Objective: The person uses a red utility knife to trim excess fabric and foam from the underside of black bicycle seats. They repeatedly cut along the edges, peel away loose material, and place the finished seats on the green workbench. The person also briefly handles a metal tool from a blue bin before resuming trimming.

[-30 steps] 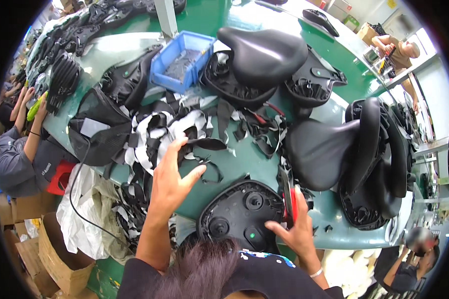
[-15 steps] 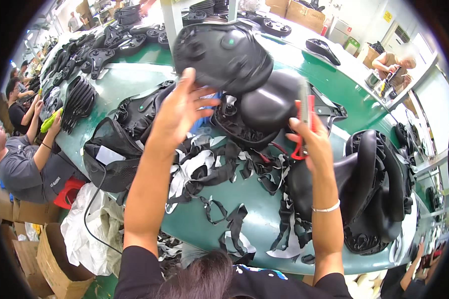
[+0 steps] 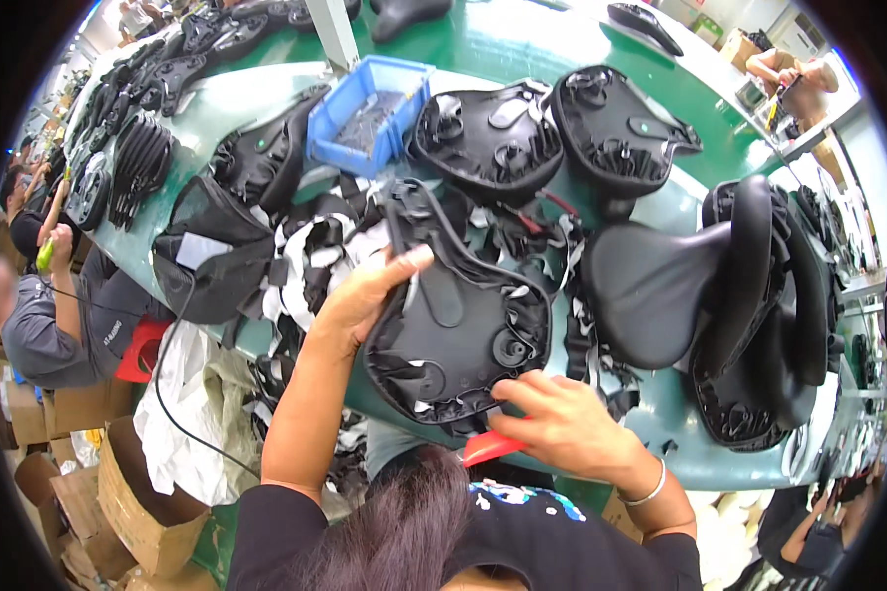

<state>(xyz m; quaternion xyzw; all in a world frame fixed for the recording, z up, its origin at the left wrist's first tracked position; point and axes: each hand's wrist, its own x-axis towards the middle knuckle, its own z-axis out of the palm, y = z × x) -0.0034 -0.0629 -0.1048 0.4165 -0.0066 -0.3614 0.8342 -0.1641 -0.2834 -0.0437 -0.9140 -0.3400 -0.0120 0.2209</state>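
Observation:
A black bicycle saddle (image 3: 429,325) lies underside up close in front of me, its narrow nose pointing away. My left hand (image 3: 370,291) grips its left edge near the nose, thumb on top and fingers underneath. Its loose cover edge is bunched in folds around the rim. At the wide rear end, my right hand (image 3: 557,419) is closed round red-handled scissors (image 3: 493,448), fingertips at the saddle's rim. The blades are hidden.
Cut black and white fabric strips (image 3: 306,256) litter the green table. Beyond stand a blue bin (image 3: 370,113) and two upturned saddles (image 3: 488,138). More saddles (image 3: 749,315) are stacked at right. A black mesh bag (image 3: 212,251) lies left. Co-workers sit at left.
A saddle was in the air beyond my open left hand; now that hand grips a saddle close to me. My right hand has come down and nearer with the scissors. The view has shifted.

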